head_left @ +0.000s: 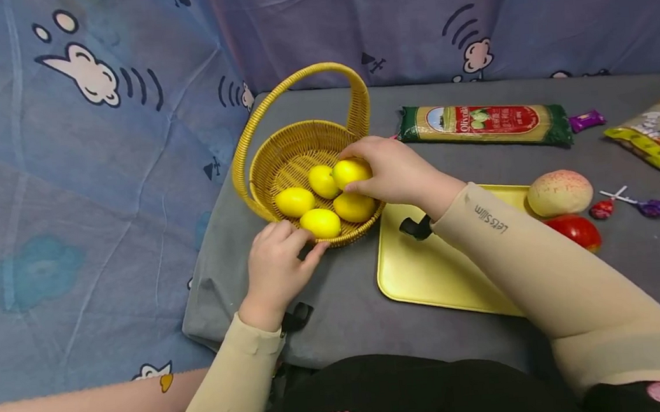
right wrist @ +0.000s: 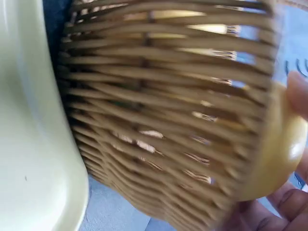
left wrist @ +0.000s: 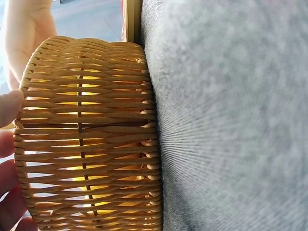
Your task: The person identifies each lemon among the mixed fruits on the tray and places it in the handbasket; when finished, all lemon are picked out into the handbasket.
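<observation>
The left hand (head_left: 279,260) grips the near rim of the wicker basket (head_left: 294,148), fingers and thumb on either side of it — probably to steady it. The right hand (head_left: 396,169) pinches a lemon (head_left: 352,172) at the basket's right side, thumb and fingers curled round it, seemingly for a secure hold; four other lemons (head_left: 295,203) lie inside the basket. Beyond the basket to its right, the pasta pack (head_left: 485,125) reads "Olivoilà" — its smaller print is illegible. Nearer than the basket, "Letsslim" marks the right sleeve (head_left: 516,244) and pink "Miaoscode" the black top (head_left: 423,384).
</observation>
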Tool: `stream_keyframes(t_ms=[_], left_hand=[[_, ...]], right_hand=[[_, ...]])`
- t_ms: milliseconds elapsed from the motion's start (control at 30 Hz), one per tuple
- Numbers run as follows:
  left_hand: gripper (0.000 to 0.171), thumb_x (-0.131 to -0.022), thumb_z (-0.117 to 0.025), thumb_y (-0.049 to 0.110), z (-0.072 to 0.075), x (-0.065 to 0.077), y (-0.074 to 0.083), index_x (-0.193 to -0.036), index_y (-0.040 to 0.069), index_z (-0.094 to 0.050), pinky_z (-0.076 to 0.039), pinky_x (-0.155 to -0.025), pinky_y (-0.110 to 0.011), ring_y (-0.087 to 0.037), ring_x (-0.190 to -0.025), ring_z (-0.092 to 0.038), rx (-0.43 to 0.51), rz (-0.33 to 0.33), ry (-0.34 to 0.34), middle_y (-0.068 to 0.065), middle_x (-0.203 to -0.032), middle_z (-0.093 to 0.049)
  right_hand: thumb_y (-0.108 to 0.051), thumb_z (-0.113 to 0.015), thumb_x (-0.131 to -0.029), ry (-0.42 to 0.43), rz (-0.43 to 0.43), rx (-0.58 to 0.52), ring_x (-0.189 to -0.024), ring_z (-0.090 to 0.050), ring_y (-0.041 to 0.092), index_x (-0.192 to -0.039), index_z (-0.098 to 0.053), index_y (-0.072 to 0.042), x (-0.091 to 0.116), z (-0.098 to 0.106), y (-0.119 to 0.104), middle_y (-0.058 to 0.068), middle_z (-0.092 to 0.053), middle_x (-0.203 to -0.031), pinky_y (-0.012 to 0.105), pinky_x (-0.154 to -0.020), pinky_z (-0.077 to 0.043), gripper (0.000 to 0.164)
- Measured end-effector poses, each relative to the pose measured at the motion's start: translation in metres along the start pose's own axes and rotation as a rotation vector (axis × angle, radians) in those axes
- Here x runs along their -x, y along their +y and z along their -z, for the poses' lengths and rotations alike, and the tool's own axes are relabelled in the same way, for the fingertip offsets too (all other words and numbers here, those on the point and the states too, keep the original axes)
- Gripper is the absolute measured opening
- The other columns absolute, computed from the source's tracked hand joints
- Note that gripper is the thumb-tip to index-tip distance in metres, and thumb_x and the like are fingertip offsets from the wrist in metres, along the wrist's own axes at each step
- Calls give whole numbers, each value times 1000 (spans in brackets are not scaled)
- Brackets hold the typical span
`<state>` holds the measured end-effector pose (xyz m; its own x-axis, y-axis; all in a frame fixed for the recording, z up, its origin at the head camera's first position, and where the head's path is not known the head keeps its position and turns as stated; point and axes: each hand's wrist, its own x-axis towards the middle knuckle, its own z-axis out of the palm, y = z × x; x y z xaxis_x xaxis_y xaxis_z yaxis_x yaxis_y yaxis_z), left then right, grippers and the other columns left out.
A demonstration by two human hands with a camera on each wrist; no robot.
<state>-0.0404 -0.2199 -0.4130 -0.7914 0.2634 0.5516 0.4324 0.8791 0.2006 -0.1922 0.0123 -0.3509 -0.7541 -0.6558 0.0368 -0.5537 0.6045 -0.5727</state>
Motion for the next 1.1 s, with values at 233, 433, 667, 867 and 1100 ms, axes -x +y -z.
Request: stream_keyframes(t_ms=[233, 433, 667, 867, 1100], left_hand=[[28, -86, -82, 39, 2, 0, 1, -81, 13, -73, -43, -60, -35, -21, -65, -48, -7, -4, 3, -2, -72, -51], [29, -86, -82, 39, 1, 1, 0, -81, 12, -73, -44, -61, -36, -22, -66, -50, -2, -6, 5, -2, -72, -52], [29, -87, -80, 41, 1, 1, 0, -83, 13, -74, -45, -63, -37, -22, -69, -52, 3, 4, 5, -2, -75, -53], [28, -87, -80, 41, -1, 1, 0, -83, 14, -74, -46, -64, -37, -22, -69, -53, -6, 5, -4, -2, -75, -54], [27, -86, -81, 39, 0, 1, 1, -83, 13, -74, -46, -64, -38, -22, -69, -52, -7, 18, -13, -3, -74, -55]], right_hand=[[-31, -75, -91, -80, -46, 111, -117, -56, 26, -136, -61, -13, -13, -15, -3, 7, -62, -131, 46, -101, -44, 50], [-31, -72, -93, -137, -66, 148, -125, -56, 28, -144, -56, -12, -17, -24, -2, 8, -61, -139, 48, -107, -42, 56], [-35, -66, -97, -225, -49, 150, -135, -51, 26, -146, -55, -16, -16, -26, -5, 5, -56, -147, 48, -113, -37, 53], [-35, -69, -96, -175, -18, 65, -131, -53, 24, -141, -60, -16, -8, -20, -1, 4, -60, -141, 45, -112, -39, 49], [-32, -71, -95, -88, -43, -140, -119, -59, 25, -138, -62, -17, 15, 13, 2, 3, -64, -133, 47, -103, -45, 46]])
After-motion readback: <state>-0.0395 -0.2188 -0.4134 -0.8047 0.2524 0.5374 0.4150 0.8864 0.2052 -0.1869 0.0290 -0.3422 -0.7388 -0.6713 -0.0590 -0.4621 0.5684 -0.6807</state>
